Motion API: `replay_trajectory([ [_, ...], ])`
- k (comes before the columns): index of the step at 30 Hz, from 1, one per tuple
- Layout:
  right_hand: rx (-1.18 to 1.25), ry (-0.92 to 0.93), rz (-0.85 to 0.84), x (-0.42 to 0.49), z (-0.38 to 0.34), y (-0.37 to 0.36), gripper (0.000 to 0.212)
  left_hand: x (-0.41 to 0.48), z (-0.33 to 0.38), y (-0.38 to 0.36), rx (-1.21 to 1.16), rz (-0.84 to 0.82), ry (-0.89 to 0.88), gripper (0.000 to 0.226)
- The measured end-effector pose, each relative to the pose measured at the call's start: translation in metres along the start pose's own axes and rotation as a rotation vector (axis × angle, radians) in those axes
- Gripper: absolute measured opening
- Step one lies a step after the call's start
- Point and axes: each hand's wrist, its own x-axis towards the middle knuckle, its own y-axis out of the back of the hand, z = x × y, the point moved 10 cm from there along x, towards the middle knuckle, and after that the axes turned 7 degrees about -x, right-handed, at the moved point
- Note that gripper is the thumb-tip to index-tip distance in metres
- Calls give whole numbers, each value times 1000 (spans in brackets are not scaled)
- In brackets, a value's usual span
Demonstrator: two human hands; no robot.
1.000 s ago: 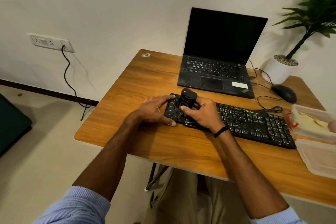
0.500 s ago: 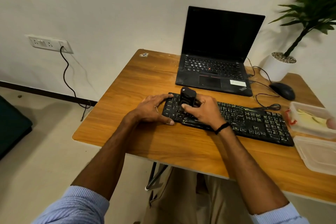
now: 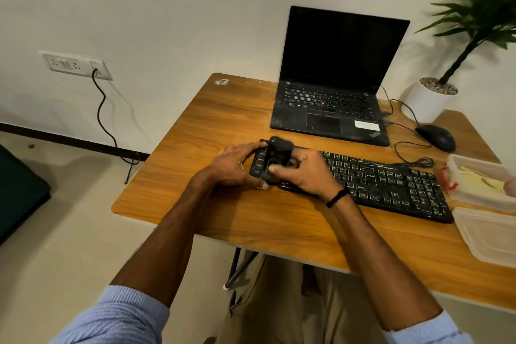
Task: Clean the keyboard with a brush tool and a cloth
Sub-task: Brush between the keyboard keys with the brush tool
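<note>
A wooden table (image 3: 223,126) stands by a white wall. A black keyboard (image 3: 391,184) lies on it, nearer than the open laptop (image 3: 335,78). The left hand (image 3: 231,167) holds the keyboard's left end. The right hand (image 3: 304,173) grips a black brush tool (image 3: 279,148) on the left keys.

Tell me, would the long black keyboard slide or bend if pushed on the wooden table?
It would probably slide: the long black plastic keyboard lies flat on the smooth wooden table, perhaps why the left hand holds its end. It looks rigid, so bending seems unlikely. The thin black cable coiled behind it, likely its own, might tug.
</note>
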Motion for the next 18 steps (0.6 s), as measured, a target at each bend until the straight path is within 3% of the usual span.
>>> replay_trajectory([
  [2, -77, -41, 183, 2, 5, 23, 39, -1, 1, 0, -7, 1, 1, 115],
  [3, -76, -37, 177, 3, 5, 24, 38, -1, 2, 0, -10, 6, 1, 115],
  [6, 39, -27, -110, 4, 7, -7, 39, -3, 5, 2, -8, 22, -2, 115],
  [7, 24, -11, -135, 5, 3, -11, 40, -3, 5, 2, -3, 25, -2, 116],
  [11, -120, -46, 187, 20, 3, 22, 35, -3, 7, 1, -5, 20, 2, 114],
  [12, -82, -42, 164, 23, 4, 19, 35, -4, 7, 1, -7, 22, 4, 115],
  [15, 63, 3, -130, 23, -4, -15, 30, -5, 9, 4, -15, 40, -2, 113],
  [16, 27, 16, -129, 25, -6, -16, 28, -5, 10, 5, -17, 42, -6, 112],
  [18, -90, 1, 59, 36, -3, 5, 26, -4, 10, 3, -15, 32, -7, 114],
])
